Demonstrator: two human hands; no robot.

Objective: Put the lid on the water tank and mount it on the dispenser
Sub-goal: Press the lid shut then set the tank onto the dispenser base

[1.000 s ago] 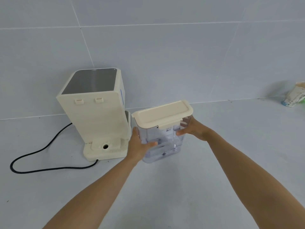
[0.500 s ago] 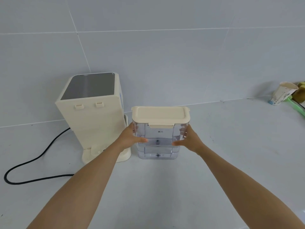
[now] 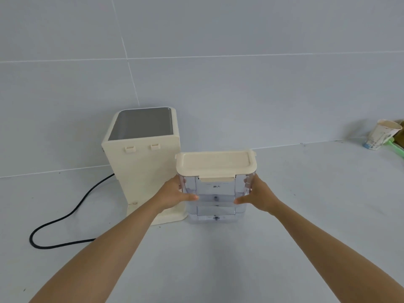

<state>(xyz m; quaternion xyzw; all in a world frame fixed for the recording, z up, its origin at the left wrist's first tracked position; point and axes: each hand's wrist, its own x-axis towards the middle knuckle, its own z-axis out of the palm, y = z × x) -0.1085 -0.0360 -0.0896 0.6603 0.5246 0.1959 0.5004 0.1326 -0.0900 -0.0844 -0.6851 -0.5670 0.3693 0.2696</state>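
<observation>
A clear plastic water tank (image 3: 215, 201) stands upright on the grey surface, with a cream lid (image 3: 216, 162) seated on top. My left hand (image 3: 175, 195) grips its left side and my right hand (image 3: 258, 194) grips its right side. Just to the left stands the cream dispenser (image 3: 140, 162), its back facing me, with two small hooks near its top edge and a grey top panel. The tank sits beside the dispenser's base, touching or nearly touching it. My left forearm hides part of the base.
A black power cord (image 3: 63, 219) loops from the dispenser across the surface at left. A paper cup (image 3: 381, 135) and a green object (image 3: 397, 149) lie at the far right against the tiled wall (image 3: 218, 62).
The tank was tilted and turned a second ago; now it stands level and square to me beside the dispenser. Both hands stay on its sides.
</observation>
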